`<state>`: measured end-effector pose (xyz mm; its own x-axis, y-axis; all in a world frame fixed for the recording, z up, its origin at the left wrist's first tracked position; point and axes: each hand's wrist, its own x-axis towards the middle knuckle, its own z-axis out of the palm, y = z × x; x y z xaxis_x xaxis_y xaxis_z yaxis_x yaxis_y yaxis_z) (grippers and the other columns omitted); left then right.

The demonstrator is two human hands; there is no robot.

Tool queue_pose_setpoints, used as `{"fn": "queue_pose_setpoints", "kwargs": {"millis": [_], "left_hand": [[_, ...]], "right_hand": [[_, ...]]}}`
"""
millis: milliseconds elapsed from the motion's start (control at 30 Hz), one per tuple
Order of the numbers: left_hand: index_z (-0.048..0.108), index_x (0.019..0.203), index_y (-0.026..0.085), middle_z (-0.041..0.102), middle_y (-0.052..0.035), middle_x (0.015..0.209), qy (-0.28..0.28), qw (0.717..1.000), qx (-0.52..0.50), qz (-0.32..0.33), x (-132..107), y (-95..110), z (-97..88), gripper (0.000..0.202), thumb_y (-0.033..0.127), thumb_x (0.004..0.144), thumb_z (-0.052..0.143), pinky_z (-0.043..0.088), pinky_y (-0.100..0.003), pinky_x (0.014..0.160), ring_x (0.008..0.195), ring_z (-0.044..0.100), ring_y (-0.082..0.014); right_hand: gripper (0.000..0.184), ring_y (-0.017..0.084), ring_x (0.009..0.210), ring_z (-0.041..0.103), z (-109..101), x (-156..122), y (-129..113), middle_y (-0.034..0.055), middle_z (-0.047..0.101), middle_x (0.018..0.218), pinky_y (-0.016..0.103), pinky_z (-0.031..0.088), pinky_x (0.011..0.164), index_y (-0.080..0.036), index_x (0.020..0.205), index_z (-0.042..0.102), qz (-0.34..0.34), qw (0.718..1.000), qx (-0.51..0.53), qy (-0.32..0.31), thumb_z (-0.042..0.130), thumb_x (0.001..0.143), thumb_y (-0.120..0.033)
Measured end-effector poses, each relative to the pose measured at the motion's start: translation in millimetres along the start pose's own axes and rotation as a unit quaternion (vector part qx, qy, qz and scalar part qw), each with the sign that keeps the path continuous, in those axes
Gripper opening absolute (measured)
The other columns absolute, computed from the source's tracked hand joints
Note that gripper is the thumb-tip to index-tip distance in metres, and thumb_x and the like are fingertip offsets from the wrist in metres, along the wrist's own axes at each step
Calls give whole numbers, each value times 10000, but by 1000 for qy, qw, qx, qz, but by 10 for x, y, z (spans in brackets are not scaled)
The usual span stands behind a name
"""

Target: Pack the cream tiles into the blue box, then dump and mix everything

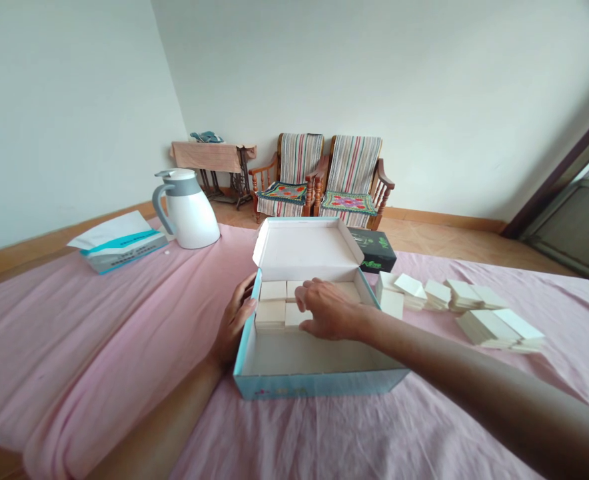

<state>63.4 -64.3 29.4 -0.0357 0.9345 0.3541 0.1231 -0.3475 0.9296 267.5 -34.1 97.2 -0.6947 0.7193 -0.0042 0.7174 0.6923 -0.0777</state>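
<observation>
An open light-blue cardboard box (324,385) lies in front of me, its white-lined lid (307,243) tipped back. My left hand (237,313) holds the box's left wall, thumb at the rim and fingers along the outside. Inside, stacks of white cards (270,312) fill the far part in two rows, while the near part shows bare bottom. My right hand (327,310) reaches in from the right, fingers bent and thumb lower, around a stack of white cards (294,315) in the nearer row. The palm hides some of the stacks behind it.
More white card stacks (494,327) lie on the pink cloth (174,333) right of the box. A black box (380,250) stands behind the lid. To the left are a white jug (192,213) and a tissue pack (124,243). Two wooden armchairs (352,167) stand beyond.
</observation>
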Motion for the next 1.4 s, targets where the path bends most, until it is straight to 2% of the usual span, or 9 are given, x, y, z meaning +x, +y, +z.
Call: {"fn": "queue_pose_setpoints", "kwargs": {"millis": [200, 267, 333, 500, 700, 900, 1100, 1267, 1400], "left_hand": [[438, 1347, 137, 441, -122, 1432, -1, 1000, 6, -1, -1, -16, -7, 555, 427, 875, 461, 331, -397, 1083, 1342, 364, -298], [434, 1347, 130, 429, -127, 1440, -3, 1000, 11, 0, 0, -12, -7, 552, 423, 880, 452, 337, -390, 1078, 1342, 365, -293], [436, 1342, 129, 422, -127, 1443, -4, 1000, 17, 6, 1, -4, -6, 544, 419, 882, 446, 345, -381, 1070, 1344, 361, -289], [441, 1339, 133, 414, -121, 1449, -2, 1000, 18, 14, 3, -13, -7, 532, 408, 884, 450, 331, -373, 1081, 1347, 352, -285], [424, 1352, 138, 404, -120, 1456, -9, 1000, -5, 5, 1, -71, -16, 545, 414, 883, 459, 349, -388, 1071, 1347, 352, -290], [415, 1361, 150, 413, -112, 1450, -11, 1000, -3, 6, 18, -107, -28, 544, 411, 885, 463, 341, -403, 1077, 1350, 345, -289], [409, 1368, 160, 403, -102, 1458, -14, 1000, -2, 3, 24, -133, -43, 543, 412, 890, 461, 345, -392, 1070, 1354, 337, -284], [407, 1373, 167, 406, -100, 1456, -14, 1000, -4, 9, 11, -137, -36, 544, 422, 894, 454, 337, -372, 1075, 1326, 381, -264], [422, 1367, 183, 421, -103, 1445, -15, 1000, 21, -3, 34, -142, -78, 550, 452, 890, 456, 338, -382, 1080, 1330, 382, -265]], "right_hand": [[258, 240, 903, 597, 94, 33, -33, 128, 660, 951, 297, 433, 732, -140, 905, 621, 22, 1000, 9, 9, 679, 743, -332], [217, 215, 864, 615, 37, 14, 52, 112, 667, 956, 278, 429, 715, -155, 889, 623, 33, 999, 34, 25, 638, 780, -343], [143, 204, 817, 636, -71, -57, 153, 107, 680, 921, 273, 425, 689, -161, 877, 627, 67, 997, 29, 26, 542, 839, -270], [239, 253, 810, 662, -270, -352, 276, 157, 690, 855, 292, 428, 633, -105, 976, 607, 131, 988, -25, -84, 485, 774, -70], [447, 303, 1007, 621, 8, -485, 231, 240, 640, 1048, 331, 466, 758, -17, 1176, 479, 149, 981, -10, -121, 560, 741, -79], [413, 329, 982, 622, 210, -399, 187, 253, 624, 1050, 364, 467, 781, 2, 1186, 467, 178, 981, 7, -83, 506, 805, -154], [475, 331, 944, 634, 187, -385, 238, 230, 628, 1002, 366, 477, 746, 5, 1200, 439, 179, 982, 17, -55, 534, 776, -187], [475, 326, 965, 625, 142, -412, 231, 259, 614, 1018, 356, 472, 752, 49, 1214, 425, 172, 983, 8, -69, 509, 770, -99], [430, 314, 943, 631, 104, -435, 194, 253, 628, 1005, 344, 470, 722, 23, 1169, 471, 165, 984, 22, -64, 512, 749, -58]]}}
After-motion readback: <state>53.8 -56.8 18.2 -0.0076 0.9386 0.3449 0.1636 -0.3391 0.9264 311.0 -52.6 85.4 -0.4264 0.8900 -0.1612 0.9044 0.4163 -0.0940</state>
